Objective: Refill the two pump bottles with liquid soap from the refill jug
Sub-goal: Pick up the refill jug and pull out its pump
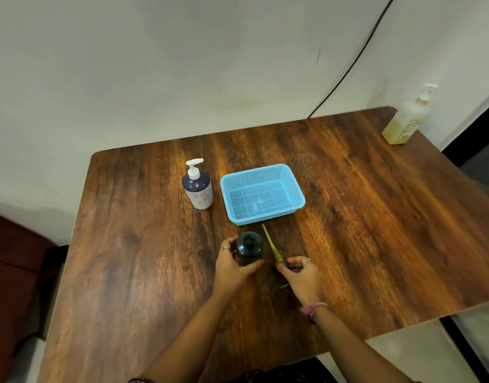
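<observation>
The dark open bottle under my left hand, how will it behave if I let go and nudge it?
The dark bottle stands upright with its pump out, gripped by the left hand. It is squat and wide-based, so it probably slides rather than tips. Its smooth plastic may be slippery if soapy. How full it is cannot be told.

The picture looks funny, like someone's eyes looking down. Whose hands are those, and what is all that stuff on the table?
A camera worn on a person's head took it, so you see their own two arms reaching over a wooden table. The left hand holds a dark bottle with its top open. The right hand holds the pump it came with, its long yellowish tube sticking out. Farther back stand another dark pump bottle, with its white pump on, and a blue basket. A pale soap bottle waits in the far corner.
</observation>
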### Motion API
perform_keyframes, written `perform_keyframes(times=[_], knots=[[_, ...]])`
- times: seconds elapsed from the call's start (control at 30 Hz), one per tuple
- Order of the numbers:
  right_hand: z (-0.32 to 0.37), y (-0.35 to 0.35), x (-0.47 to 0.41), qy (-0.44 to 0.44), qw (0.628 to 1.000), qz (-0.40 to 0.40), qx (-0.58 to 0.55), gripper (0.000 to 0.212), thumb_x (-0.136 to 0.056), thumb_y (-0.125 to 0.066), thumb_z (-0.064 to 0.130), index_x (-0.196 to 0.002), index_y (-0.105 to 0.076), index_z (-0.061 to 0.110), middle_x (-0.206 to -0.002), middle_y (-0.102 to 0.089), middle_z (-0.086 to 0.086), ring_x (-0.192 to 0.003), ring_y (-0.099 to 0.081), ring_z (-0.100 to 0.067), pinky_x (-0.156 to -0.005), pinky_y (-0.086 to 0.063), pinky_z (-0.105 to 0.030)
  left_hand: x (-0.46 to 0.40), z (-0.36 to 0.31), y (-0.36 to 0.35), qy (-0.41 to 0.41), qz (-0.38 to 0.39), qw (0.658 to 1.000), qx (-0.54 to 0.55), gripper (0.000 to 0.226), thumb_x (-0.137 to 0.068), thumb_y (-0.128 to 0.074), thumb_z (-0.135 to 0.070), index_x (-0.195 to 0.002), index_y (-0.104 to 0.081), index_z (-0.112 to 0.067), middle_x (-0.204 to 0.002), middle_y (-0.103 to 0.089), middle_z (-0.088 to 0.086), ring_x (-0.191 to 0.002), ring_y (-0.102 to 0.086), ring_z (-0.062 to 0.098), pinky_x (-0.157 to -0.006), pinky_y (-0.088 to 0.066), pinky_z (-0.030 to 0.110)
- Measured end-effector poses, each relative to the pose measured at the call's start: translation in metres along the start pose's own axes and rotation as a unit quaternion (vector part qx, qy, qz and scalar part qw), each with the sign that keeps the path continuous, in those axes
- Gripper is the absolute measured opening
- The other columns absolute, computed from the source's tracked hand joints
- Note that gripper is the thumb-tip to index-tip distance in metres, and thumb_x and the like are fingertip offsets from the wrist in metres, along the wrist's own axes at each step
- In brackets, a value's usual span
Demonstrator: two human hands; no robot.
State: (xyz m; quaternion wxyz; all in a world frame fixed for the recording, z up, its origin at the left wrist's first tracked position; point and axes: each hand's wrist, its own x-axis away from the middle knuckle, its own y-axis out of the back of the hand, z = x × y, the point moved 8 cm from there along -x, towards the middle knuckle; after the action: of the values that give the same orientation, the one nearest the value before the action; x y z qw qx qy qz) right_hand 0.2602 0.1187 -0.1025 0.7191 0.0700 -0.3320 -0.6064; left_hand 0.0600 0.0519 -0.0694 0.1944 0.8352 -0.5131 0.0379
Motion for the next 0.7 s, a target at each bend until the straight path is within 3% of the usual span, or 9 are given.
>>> perform_keyframes(times=[0.2,0.37,0.47,0.53,0.63,0.7], knots=[[0.000,-0.001,-0.001,0.007,1.000,0.017,0.014,0.033,-0.076,-0.078,0.033,-0.101,-0.065,0.016,-0.094,-0.063,0.006,-0.084,-0.059,-0.005,-0.067,-0.045,-0.016,-0.001,-0.001,-0.003,-0.007,0.007,1.000,0.000,0.075,-0.063,-0.087,-0.020,-0.122,-0.041,-0.022,-0.112,-0.049,-0.017,-0.100,-0.051,-0.006,-0.076,-0.040,-0.002],[0.001,0.003,-0.001,0.006,0.999,0.035,0.008,0.037,-0.076,-0.078,0.033,-0.105,-0.063,0.016,-0.098,-0.062,0.005,-0.088,-0.058,-0.005,-0.070,-0.046,-0.016,-0.001,0.003,-0.005,-0.011,0.032,0.999,-0.003,0.093,-0.057,-0.090,-0.031,-0.133,-0.036,-0.020,-0.129,-0.046,-0.008,-0.114,-0.049,0.003,-0.089,-0.041,0.010],[0.005,0.013,-0.003,0.015,0.999,0.032,0.009,0.035,-0.079,-0.074,0.039,-0.105,-0.061,0.019,-0.097,-0.061,0.008,-0.088,-0.058,-0.005,-0.070,-0.047,-0.018,-0.001,-0.006,0.003,-0.030,0.035,0.999,-0.004,0.104,-0.053,-0.086,-0.051,-0.138,-0.033,-0.023,-0.135,-0.039,-0.010,-0.122,-0.042,0.005,-0.101,-0.038,0.021],[0.010,0.024,-0.007,0.020,1.000,0.010,0.003,0.034,-0.080,-0.073,0.041,-0.104,-0.061,0.020,-0.095,-0.061,0.008,-0.088,-0.058,-0.006,-0.069,-0.047,-0.019,-0.002,-0.017,0.012,-0.042,0.030,0.998,0.032,0.097,-0.057,-0.079,-0.059,-0.137,-0.035,-0.025,-0.138,-0.042,-0.007,-0.125,-0.045,0.008,-0.106,-0.040,0.030],[0.021,0.047,-0.015,0.033,0.999,-0.036,-0.008,0.032,-0.080,-0.072,0.041,-0.101,-0.063,0.019,-0.093,-0.064,0.006,-0.085,-0.059,-0.007,-0.068,-0.046,-0.021,-0.008,-0.043,0.026,-0.087,0.008,0.994,0.069,0.076,-0.072,-0.066,-0.052,-0.136,-0.042,-0.018,-0.134,-0.051,-0.004,-0.123,-0.050,0.008,-0.105,-0.043,0.035],[0.029,0.062,-0.024,0.042,0.997,-0.061,-0.021,0.029,-0.081,-0.073,0.039,-0.098,-0.065,0.018,-0.090,-0.064,0.007,-0.084,-0.060,-0.009,-0.073,-0.049,-0.026,-0.016,-0.060,0.033,-0.105,-0.004,0.991,0.078,0.075,-0.075,-0.062,-0.053,-0.136,-0.043,-0.014,-0.132,-0.054,0.000,-0.122,-0.052,0.011,-0.103,-0.046,0.037]])
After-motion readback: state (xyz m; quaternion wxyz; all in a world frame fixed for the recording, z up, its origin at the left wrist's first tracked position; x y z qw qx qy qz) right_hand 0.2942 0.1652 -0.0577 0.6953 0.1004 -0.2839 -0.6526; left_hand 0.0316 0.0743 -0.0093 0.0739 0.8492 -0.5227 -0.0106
